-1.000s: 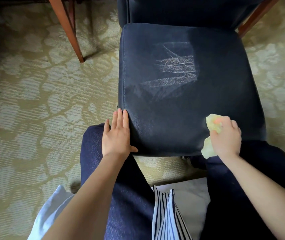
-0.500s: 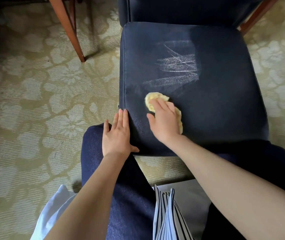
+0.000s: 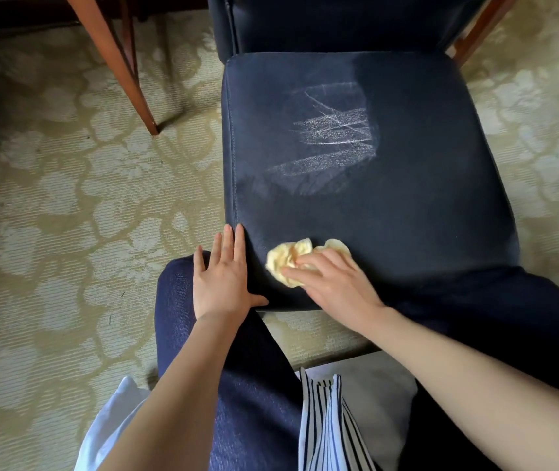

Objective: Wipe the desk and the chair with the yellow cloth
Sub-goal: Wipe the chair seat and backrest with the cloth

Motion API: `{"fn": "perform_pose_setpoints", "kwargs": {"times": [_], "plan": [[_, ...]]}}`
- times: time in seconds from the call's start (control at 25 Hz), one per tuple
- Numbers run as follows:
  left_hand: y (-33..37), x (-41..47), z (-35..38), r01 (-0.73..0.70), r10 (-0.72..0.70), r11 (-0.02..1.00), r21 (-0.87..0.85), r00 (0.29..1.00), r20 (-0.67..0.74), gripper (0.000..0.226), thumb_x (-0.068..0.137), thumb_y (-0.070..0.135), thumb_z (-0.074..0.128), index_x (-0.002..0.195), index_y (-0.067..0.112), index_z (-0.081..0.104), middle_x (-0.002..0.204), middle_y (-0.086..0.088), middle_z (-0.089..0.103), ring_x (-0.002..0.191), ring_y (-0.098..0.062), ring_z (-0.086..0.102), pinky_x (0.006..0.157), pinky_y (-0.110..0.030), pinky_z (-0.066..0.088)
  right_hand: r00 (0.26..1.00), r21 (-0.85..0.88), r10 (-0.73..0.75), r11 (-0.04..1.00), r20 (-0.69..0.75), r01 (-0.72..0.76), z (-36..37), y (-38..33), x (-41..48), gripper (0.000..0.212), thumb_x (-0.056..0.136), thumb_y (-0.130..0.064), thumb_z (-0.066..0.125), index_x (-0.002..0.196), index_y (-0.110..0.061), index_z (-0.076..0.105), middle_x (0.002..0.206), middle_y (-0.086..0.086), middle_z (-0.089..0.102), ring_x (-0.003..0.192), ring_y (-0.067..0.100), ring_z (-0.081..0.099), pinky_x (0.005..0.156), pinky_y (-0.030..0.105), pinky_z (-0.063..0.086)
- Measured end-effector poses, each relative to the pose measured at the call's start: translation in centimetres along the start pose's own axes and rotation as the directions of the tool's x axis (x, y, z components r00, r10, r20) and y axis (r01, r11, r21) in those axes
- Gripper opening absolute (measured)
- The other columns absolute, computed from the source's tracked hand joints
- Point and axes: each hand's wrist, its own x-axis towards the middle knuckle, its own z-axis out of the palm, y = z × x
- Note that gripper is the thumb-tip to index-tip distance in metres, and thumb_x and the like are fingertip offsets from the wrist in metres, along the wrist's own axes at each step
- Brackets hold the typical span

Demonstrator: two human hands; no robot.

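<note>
Presently, cloth [image 3: 288,261] is pressed at chair [image 3: 407,205] front by flat right hand [image 3: 337,283], left hand [image 3: 223,283] flat beside; bunching risks marks [image 3: 332,137] being smeared.

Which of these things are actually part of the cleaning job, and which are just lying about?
Part of the job: yellow cloth under the right hand; dark blue chair with whitish marks on its seat; left hand flat at the seat's front corner.
Just lying about: wooden furniture leg, patterned carpet, striped fabric.
</note>
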Motion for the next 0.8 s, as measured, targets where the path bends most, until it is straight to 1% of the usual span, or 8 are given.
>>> {"fn": "perform_pose_setpoints", "kwargs": {"times": [0.12, 0.2, 0.28, 0.4, 0.52, 0.6, 0.72, 0.8], "plan": [[0.4, -0.2, -0.2, -0.024, 0.024, 0.999, 0.048, 1.000, 0.008, 0.128, 0.073, 0.063, 0.067, 0.146, 0.012, -0.025, 0.159, -0.006, -0.018, 0.146, -0.021, -0.014, 0.116, -0.048, -0.005, 0.996, -0.099, 0.071, 0.992, -0.053, -0.076, -1.0, 3.2, -1.7, 0.056, 0.061, -0.005, 0.083, 0.111, -0.024, 0.068, 0.106, 0.000, 0.063, 0.099, 0.020, 0.046, 0.083, 0.039, 0.048], [0.5, -0.2, -0.3, -0.035, 0.034, 0.998, 0.051, 0.999, 0.009, 0.128, 0.073, 0.066, 0.064, 0.146, 0.010, -0.025, 0.158, -0.007, -0.021, 0.146, -0.022, -0.017, 0.116, -0.050, -0.006, 0.992, -0.147, 0.101, 0.983, -0.079, -0.111, -1.8, 4.9, -2.0, 0.053, 0.062, -0.006, 0.082, 0.110, -0.023, 0.068, 0.105, 0.000, 0.064, 0.097, 0.022, 0.050, 0.078, 0.037, 0.046], [0.4, 0.0, -0.4, -0.027, 0.027, 1.000, 0.016, 0.999, 0.017, 0.130, 0.071, 0.071, 0.061, 0.146, 0.009, -0.024, 0.157, -0.008, -0.022, 0.145, -0.022, -0.019, 0.115, -0.050, -0.006, 0.988, -0.180, 0.131, 0.973, -0.086, -0.145, -2.8, 6.3, -1.3, 0.049, 0.065, -0.005, 0.080, 0.109, -0.021, 0.069, 0.103, 0.001, 0.065, 0.090, 0.026, 0.057, 0.071, 0.039, 0.049], [0.5, 0.5, -0.6, 0.011, -0.009, 0.999, -0.031, 0.998, 0.062, 0.135, 0.065, 0.079, 0.057, 0.146, 0.006, -0.023, 0.156, -0.013, -0.023, 0.144, -0.022, -0.021, 0.114, -0.051, -0.008, 0.960, -0.212, 0.260, 0.937, -0.103, -0.276, -4.1, 8.5, 0.5, 0.043, 0.071, -0.003, 0.076, 0.110, -0.020, 0.068, 0.103, 0.003, 0.065, 0.085, 0.031, 0.057, 0.072, 0.041, 0.048], [1.6, 1.6, -1.2, 0.120, -0.100, 0.977, -0.178, 0.988, 0.117, 0.142, 0.059, 0.082, 0.058, 0.146, 0.003, -0.021, 0.157, -0.017, -0.019, 0.145, -0.024, -0.018, 0.113, -0.055, -0.006, 0.865, -0.182, 0.489, 0.846, -0.109, -0.501, -5.4, 11.3, 2.8, 0.036, 0.085, -0.009, 0.061, 0.118, -0.024, 0.064, 0.114, 0.004, 0.059, 0.097, 0.031, 0.049, 0.083, 0.044, 0.042], [2.8, 2.9, -1.8, 0.192, -0.155, 0.936, -0.296, 0.977, 0.145, 0.146, 0.055, 0.078, 0.066, 0.146, 0.004, -0.020, 0.157, -0.018, -0.015, 0.146, -0.025, -0.014, 0.113, -0.057, 0.000, 0.800, -0.178, 0.592, 0.780, -0.096, -0.599, -6.0, 13.5, 4.5, 0.037, 0.089, -0.011, 0.054, 0.122, -0.026, 0.061, 0.120, 0.004, 0.053, 0.104, 0.029, 0.043, 0.088, 0.043, 0.040], [4.8, 5.5, -2.7, 0.300, -0.234, 0.846, -0.440, 0.952, 0.199, 0.153, 0.049, 0.069, 0.079, 0.146, 0.007, -0.022, 0.156, -0.020, -0.017, 0.146, -0.028, -0.012, 0.112, -0.059, 0.006, 0.695, -0.177, 0.702, 0.673, -0.155, -0.718, -7.2, 16.6, 7.1, 0.037, 0.088, -0.006, 0.050, 0.118, -0.023, 0.061, 0.120, 0.007, 0.048, 0.108, 0.029, 0.041, 0.083, 0.041, 0.038], [5.9, 7.1, -3.0, 0.372, -0.288, 0.792, -0.484, 0.927, 0.240, 0.156, 0.047, 0.065, 0.082, 0.145, 0.007, -0.024, 0.154, -0.022, -0.020, 0.145, -0.032, -0.014, 0.112, -0.059, 0.008, 0.573, -0.104, 0.790, 0.565, -0.217, -0.819, -7.8, 18.2, 9.1, 0.041, 0.085, 0.000, 0.050, 0.119, -0.021, 0.057, 0.123, 0.009, 0.047, 0.111, 0.031, 0.040, 0.081, 0.042, 0.039]]}}
